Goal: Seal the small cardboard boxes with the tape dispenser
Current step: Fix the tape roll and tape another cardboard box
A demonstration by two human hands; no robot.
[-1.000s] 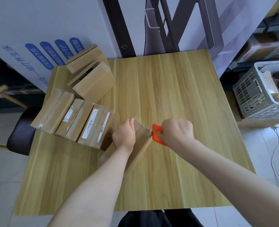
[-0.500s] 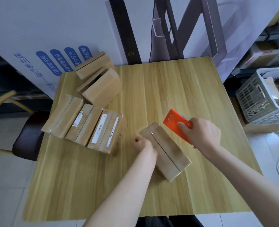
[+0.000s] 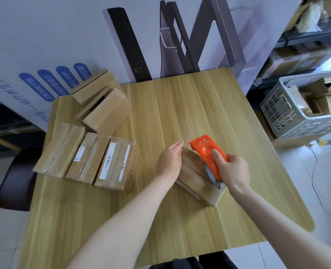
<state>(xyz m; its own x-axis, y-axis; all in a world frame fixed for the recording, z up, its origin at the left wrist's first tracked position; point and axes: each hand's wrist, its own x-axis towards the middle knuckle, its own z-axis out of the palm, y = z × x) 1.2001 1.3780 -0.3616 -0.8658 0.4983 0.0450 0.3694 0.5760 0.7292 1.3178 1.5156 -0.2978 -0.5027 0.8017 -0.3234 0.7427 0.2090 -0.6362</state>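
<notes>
the upper middle and upper right of the worktop [image 3: 190,105] are bare wood, as is the lower strip beneath the forearms. at centre left a row of three flat boxes [image 3: 87,158] lies side by side. above it, upper left, two open boxes [image 3: 102,105] sit close together. right of centre the box [image 3: 197,181], the left hand [image 3: 169,162], the right hand [image 3: 232,171] and the tape dispenser [image 3: 205,152] fill the spot. a narrow lane of wood runs between row and box.
</notes>
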